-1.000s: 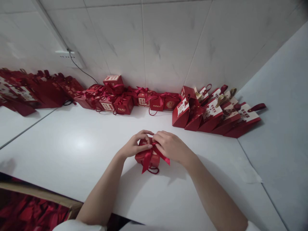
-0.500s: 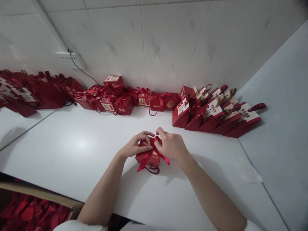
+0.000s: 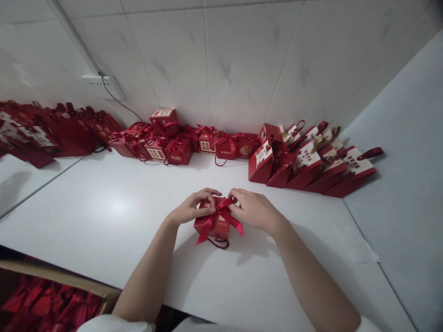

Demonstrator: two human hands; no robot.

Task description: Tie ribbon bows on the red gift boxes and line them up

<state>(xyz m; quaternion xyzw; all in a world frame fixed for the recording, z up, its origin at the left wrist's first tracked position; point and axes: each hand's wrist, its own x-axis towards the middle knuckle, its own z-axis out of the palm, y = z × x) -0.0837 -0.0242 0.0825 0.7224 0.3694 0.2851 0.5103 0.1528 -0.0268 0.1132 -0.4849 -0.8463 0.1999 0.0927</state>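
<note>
A small red gift box (image 3: 219, 227) with gold print stands on the white table, a dark red cord handle (image 3: 220, 244) hanging at its near side. Across its top lies a red satin ribbon (image 3: 206, 229) tied in a bow, two tails spreading toward me. My left hand (image 3: 194, 207) curls over the box's left side, thumb and fingers closed on the bow near its knot. On the other side my right hand (image 3: 252, 208) pinches the bow's right loop between thumb and fingertips.
Red gift boxes with bows (image 3: 178, 151) line the tiled wall. Red peaked gift boxes with tag handles (image 3: 304, 161) stand at right, red gift bags (image 3: 69, 133) at left. Below the table's front left edge is a cardboard carton (image 3: 58, 278) holding red items. A power socket (image 3: 104, 85) is on the wall.
My right hand has moved slightly right, drawing the ribbon's right loop out from the knot. My left hand stays at the bow with little movement.
</note>
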